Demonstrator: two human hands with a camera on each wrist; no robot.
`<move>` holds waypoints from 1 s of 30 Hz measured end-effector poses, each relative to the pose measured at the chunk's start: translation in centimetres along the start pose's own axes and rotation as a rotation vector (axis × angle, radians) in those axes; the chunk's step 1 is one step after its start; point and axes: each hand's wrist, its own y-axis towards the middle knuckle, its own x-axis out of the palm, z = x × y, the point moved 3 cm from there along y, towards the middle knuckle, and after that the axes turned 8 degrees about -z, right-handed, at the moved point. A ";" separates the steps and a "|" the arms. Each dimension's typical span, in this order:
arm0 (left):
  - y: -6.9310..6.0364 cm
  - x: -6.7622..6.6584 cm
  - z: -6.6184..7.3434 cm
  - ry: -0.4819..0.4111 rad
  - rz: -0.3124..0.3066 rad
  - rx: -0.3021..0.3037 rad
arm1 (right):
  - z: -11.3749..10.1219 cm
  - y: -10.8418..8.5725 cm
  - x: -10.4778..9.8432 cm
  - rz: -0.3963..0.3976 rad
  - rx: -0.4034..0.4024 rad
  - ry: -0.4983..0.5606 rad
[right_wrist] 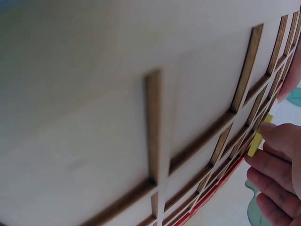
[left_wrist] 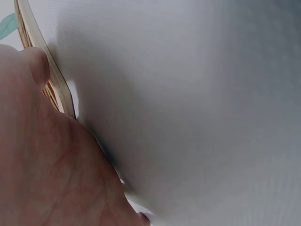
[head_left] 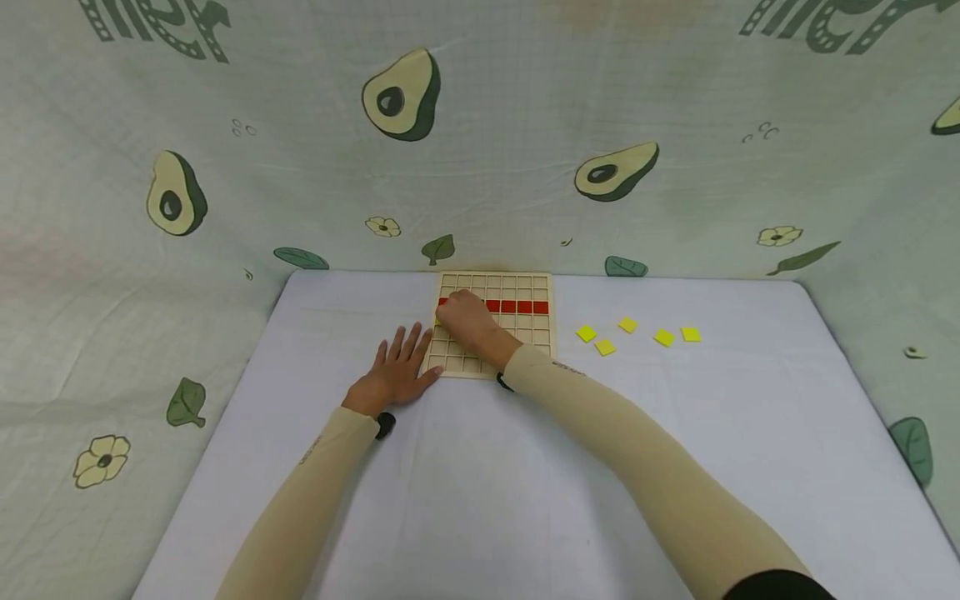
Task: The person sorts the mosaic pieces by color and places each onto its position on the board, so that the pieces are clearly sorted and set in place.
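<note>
A wooden grid board (head_left: 534, 335) lies at the far side of the table, with a row of red square tiles (head_left: 517, 307) set across it. Between thumb and fingers my right hand (head_left: 472, 323) pinches a yellow square tile (right_wrist: 255, 142), held at the board's left edge just nearer than the red row. The right hand and wrist hide part of the grid. Flat on the table, fingers spread, my left hand (head_left: 397, 371) rests against the board's left edge; its thumb touches the near left corner. In the left wrist view the board's side (left_wrist: 61, 89) shows beside the thumb.
Several loose yellow tiles (head_left: 587, 333) lie scattered on the white table (head_left: 480, 500) to the right of the board. Behind the board a hanging cloth (head_left: 510, 225) with avocado prints rises at the table's far edge and also flanks both sides.
</note>
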 end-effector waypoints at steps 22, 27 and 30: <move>-0.1 -0.1 0.2 0.004 0.018 0.010 | 0.0 0.5 -0.1 0.008 0.038 0.000; -0.2 -0.1 0.3 0.007 0.013 0.000 | 0.1 0.6 0.0 0.010 0.050 0.029; -0.1 -0.1 0.3 0.003 0.012 -0.006 | 0.2 0.6 0.1 0.017 0.059 0.039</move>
